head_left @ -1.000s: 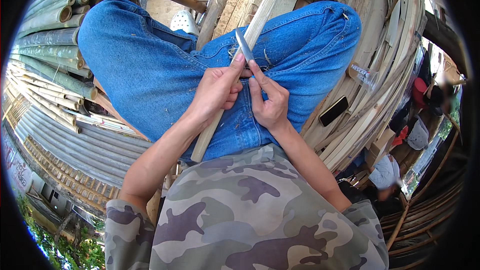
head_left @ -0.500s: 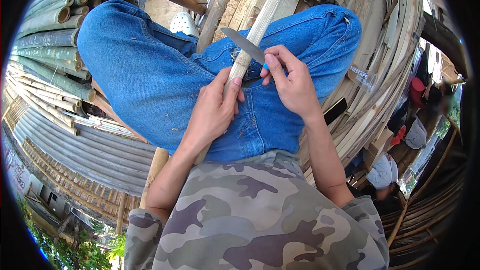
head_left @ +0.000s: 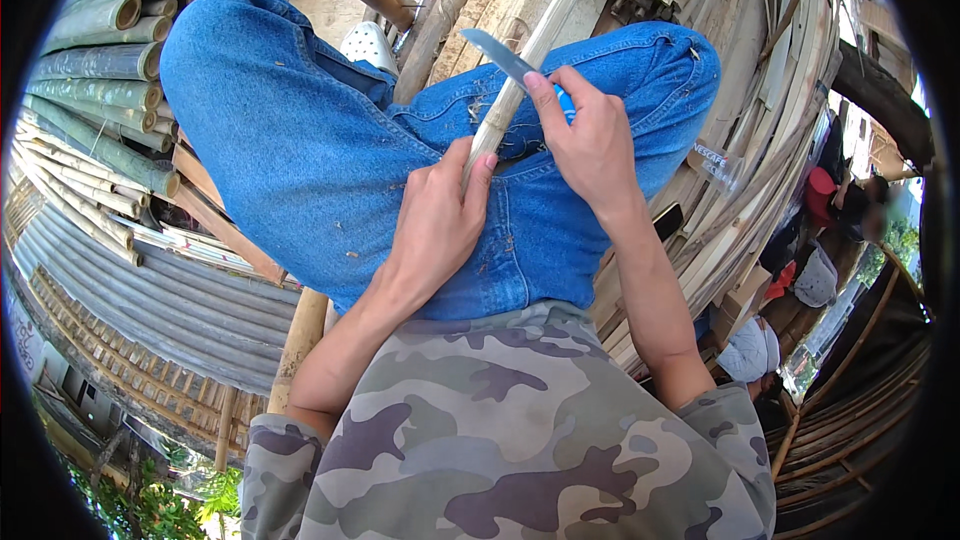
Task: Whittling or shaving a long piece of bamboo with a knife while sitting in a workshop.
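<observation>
A long pale bamboo strip slants across my lap, its upper end reaching away past my knees. My left hand is closed round its lower part, fingers on one side and thumb on the other. In my right hand is a knife with a blue handle, mostly covered by the fingers. The blade crosses the strip above my left hand and points to the upper left. My right thumb lies along the blade near the handle. Curled fibres and shavings cling to my blue jeans.
Cut green bamboo poles are stacked at the left, near a corrugated sheet. Split bamboo strips lie along my right side, with a phone and a clear plastic cup on them. A white clog sits ahead.
The knife has moved up the strip, away from my left hand, and its blade has turned flatter. My right hand rose with it; my left hand still grips the strip.
</observation>
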{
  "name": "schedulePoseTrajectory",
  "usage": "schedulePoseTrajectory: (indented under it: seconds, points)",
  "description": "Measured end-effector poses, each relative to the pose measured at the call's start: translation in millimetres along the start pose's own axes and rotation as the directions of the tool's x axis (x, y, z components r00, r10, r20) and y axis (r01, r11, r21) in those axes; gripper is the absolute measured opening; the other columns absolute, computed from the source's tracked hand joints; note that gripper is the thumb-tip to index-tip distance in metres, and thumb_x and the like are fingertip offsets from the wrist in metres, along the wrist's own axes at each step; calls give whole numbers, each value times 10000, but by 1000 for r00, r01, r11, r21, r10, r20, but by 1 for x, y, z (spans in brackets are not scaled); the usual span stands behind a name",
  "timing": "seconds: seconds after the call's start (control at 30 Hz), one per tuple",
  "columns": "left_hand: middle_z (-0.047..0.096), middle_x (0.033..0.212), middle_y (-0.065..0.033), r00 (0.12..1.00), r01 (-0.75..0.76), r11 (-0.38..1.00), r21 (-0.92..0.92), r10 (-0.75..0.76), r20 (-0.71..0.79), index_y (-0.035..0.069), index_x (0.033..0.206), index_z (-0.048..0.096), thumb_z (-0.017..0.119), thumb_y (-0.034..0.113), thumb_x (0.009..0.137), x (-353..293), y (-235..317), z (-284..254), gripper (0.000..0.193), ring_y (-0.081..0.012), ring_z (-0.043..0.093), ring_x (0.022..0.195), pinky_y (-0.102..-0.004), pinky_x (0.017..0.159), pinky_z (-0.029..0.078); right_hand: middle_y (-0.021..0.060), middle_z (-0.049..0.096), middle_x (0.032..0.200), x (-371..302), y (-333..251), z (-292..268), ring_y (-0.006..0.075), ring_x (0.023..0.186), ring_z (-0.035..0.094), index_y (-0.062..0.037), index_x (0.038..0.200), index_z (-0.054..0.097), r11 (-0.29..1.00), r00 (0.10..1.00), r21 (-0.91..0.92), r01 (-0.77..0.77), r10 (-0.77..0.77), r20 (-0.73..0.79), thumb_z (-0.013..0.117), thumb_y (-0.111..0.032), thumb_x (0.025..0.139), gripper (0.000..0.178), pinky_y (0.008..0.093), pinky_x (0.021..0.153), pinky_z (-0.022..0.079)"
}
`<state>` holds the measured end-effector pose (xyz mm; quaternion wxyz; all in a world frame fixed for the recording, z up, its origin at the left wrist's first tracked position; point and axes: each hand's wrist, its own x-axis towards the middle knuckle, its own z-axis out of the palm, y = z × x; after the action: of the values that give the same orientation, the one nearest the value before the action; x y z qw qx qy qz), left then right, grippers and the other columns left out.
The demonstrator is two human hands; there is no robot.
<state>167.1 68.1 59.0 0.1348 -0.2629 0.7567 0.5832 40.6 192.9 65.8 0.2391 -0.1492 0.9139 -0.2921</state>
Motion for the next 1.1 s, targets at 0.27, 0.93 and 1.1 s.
schedulePoseTrajectory:
  seconds: [0.27,0.93,1.1]
  points:
    - [570,608,-92,1000,-14,1000,-10,14,-4,-23,978,616,525,224,1021,0,-4,1,266,-142,518,517,-339,504,397,239,563,585,12,8,-1,441,611,611,-28,864,638,999,997,-6,-38,37,-63,592,-306,973,302,480,506,432]
    - [544,630,-16,993,59,996,-71,-51,103,-14,970,616,512,249,1032,6,-7,-1,290,-77,482,566,-289,516,380,226,531,562,-9,22,13,420,556,590,-2,783,585,980,987,119,160,-158,-22,570,-321,990,381,449,463,400]
    - [520,625,3,995,52,990,-135,-39,92,-12,900,584,513,255,1034,4,-12,1,307,-60,462,565,-279,508,370,225,527,554,-19,14,21,417,552,592,-6,797,592,984,987,72,163,-164,-4,556,-317,996,371,451,476,407]
